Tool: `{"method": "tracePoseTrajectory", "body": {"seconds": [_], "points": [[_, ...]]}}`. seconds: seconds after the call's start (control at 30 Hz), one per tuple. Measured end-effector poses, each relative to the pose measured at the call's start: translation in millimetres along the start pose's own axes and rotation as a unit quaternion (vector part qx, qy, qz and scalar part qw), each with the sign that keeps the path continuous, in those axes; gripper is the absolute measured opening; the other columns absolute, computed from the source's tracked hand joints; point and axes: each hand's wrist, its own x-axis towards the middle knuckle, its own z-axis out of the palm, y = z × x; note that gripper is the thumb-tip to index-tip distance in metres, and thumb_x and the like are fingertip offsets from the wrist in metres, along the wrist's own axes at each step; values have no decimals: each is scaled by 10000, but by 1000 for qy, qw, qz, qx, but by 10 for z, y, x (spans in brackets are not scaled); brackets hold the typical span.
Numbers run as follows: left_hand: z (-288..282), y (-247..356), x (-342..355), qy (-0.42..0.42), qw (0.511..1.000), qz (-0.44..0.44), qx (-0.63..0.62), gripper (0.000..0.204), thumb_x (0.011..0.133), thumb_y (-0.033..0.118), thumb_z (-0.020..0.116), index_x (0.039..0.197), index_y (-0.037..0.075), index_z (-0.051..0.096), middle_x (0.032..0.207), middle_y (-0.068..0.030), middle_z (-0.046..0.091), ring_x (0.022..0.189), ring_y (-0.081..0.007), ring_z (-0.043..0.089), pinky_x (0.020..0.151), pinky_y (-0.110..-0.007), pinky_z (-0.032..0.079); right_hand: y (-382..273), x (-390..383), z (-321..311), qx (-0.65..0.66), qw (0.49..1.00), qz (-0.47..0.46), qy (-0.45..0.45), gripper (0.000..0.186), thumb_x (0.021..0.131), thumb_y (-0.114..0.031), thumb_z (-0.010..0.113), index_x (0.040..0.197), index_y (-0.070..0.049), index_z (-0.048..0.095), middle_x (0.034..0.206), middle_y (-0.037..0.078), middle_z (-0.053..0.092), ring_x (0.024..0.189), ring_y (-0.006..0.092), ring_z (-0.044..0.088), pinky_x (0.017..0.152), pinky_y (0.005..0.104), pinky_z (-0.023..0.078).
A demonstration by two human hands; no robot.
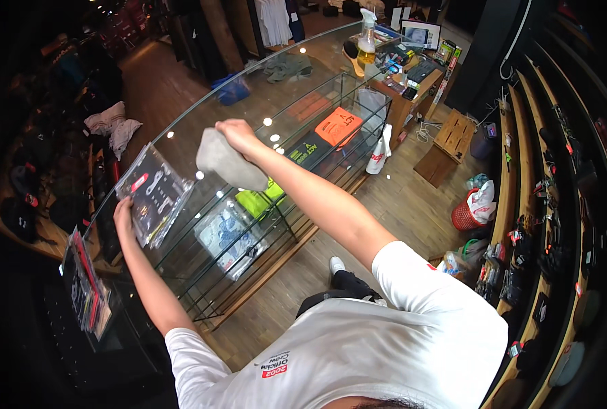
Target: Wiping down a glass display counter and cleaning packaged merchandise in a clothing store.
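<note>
On the glass-topped counter (183, 151), a stack of clear-sleeved dark packages (157, 194) lay against my left hand (122, 214); well beyond my right hand (235, 134), to its right, a spray bottle (366, 46) of yellow liquid stood beside a brush (351, 54).

Matt grey cloth (227, 162) and a smooth, glossy glass counter (331, 49).
Shiny clear plastic wraps the flat packages (156, 194); the spray bottle (367, 39) is see-through plastic, the floor (412, 211) wood-grained, the stool (457, 135) smooth-looking wood.

Right arm (324, 201) stretched forward and leftward, right hand (238, 133) curled, left arm (152, 279) extended forward, left hand (123, 216) lower
</note>
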Motion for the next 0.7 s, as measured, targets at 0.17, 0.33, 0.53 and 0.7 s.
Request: {"method": "tracePoseTrajectory", "body": {"seconds": [0.17,0.33,0.53,0.7], "points": [[-305,-18,-191,2,1000,-18,19,284,914,96,665,1189,42,715,1105,-19,697,1022,-123,611,936,-256,467,-452,394,-338,-71,952,-273,118,339,774,-121,642,1104,-44,646,1054,170,605,1042,350,602,934,410,494],[-454,200,-412,-2,998,-65,5,317,902,147,669,1207,68,700,1086,1,673,1026,-136,590,927,-265,446,-393,618,-570,-332,871,-292,-215,575,708,-238,739,1263,-134,632,1281,205,511,1193,395,538,1008,472,445],[-360,375,-604,43,996,-54,49,299,936,187,685,1204,55,680,1123,5,654,1048,-129,574,952,-265,433,182,564,-718,-448,796,-350,-211,596,869,-351,696,1421,-174,557,1307,160,534,1211,330,481,1001,458,376],[-229,412,-747,32,990,5,136,342,968,191,657,1265,23,639,1179,-31,642,1072,-136,571,976,-265,426,28,571,-823,-481,770,-336,-250,608,827,-178,666,1426,-223,568,1278,142,543,1177,320,505,977,434,398]]}}
